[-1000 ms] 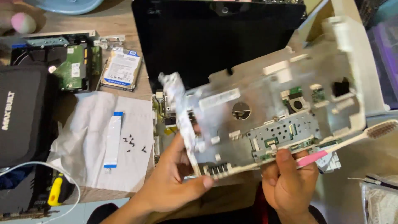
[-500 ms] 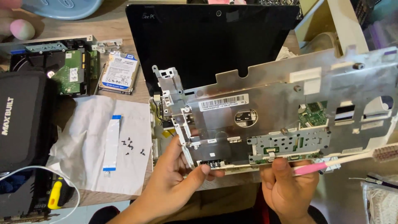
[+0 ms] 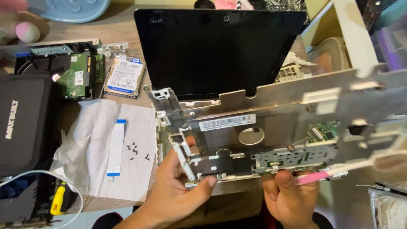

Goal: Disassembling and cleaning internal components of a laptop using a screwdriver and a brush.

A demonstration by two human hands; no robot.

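Both hands (image 3: 178, 193) (image 3: 290, 199) grip the laptop chassis panel (image 3: 271, 127) — its blurred right end cut off.

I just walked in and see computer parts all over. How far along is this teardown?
Already out: a hard drive, a ribbon cable and small black screws on white paper. In hand: the left hand and right hand hold the laptop's silver inner cover lifted off, the right also gripping a pink-handled brush. Still attached: a small green circuit board on it, and the black screen behind.

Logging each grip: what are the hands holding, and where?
Both hold the laptop's grey cover panel by its near edge: left hand, right hand, which also holds a toothbrush.
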